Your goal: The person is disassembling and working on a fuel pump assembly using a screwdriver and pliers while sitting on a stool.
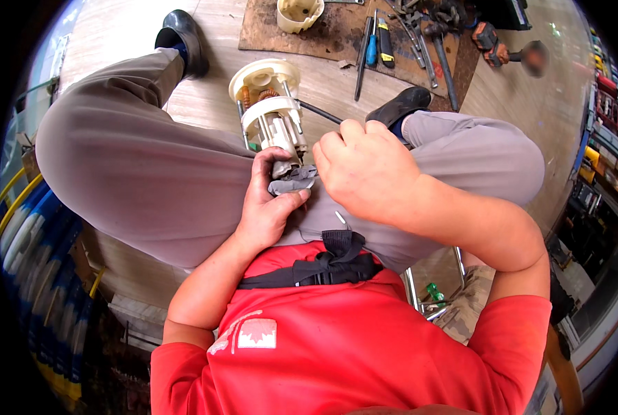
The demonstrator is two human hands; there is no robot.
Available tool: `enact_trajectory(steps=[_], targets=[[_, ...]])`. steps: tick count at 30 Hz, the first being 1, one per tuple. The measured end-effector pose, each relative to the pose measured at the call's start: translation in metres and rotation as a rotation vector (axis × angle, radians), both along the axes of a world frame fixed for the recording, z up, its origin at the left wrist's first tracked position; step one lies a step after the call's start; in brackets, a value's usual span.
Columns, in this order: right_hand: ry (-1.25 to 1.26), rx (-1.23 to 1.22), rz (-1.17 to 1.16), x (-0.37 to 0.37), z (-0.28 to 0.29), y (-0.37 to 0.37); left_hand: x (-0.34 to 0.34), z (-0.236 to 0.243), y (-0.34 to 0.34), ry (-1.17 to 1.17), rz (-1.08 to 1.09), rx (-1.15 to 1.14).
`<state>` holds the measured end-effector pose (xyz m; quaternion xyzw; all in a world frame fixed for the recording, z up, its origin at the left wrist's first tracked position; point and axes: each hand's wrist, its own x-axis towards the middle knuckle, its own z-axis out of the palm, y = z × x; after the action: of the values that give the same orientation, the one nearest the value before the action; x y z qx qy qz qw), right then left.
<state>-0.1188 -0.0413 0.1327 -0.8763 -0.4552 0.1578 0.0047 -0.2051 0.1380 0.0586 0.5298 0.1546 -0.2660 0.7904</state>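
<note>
The left hand [264, 213] pinches the grey piece [289, 186] at the lower end of the white fuel pump module [271, 105], probably to keep it steady, near the brown board's [271, 41] near-left corner. The right hand [370, 169] curls its fingers together; whether they grip something, I cannot tell.

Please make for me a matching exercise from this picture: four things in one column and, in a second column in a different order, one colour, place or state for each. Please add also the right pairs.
Things
1. Left hand
2. Screwdriver
3. Round plastic cup
4. Cordless power tool

Descriptions
A. Orange and black
B. Cream-coloured, on the brown board at the picture's upper edge
C. Gripping the near end of the pump-like assembly
D. Blue-handled, lying beside a yellow-and-black tool

Right pairs: 1-C, 2-D, 3-B, 4-A
</note>
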Motion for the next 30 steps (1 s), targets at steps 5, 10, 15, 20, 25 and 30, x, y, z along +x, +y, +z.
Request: enact_trajectory(steps=[5,10,15,20,25,30], targets=[[0.006,0.020,-0.056,-0.004,-0.011,-0.004,-0.004,-0.008,-0.002,-0.061,0.052,0.043],[0.054,0.060,-0.187,-0.011,-0.005,-0.004,-0.007,-0.006,-0.003,0.111,0.204,-0.318],[0.157,0.056,-0.281,-0.018,-0.002,-0.006,-0.010,-0.012,-0.001,0.054,0.199,-0.394],[0.367,-0.033,-0.400,-0.012,-0.002,-0.014,-0.008,-0.002,-0.002,0.067,0.270,-0.379],[0.386,0.046,-0.465,-0.004,0.001,-0.024,-0.009,-0.006,-0.002,0.038,0.274,-0.344],[0.344,0.051,-0.406,-0.001,0.010,-0.020,-0.008,-0.008,0.000,0.075,0.292,-0.427]])
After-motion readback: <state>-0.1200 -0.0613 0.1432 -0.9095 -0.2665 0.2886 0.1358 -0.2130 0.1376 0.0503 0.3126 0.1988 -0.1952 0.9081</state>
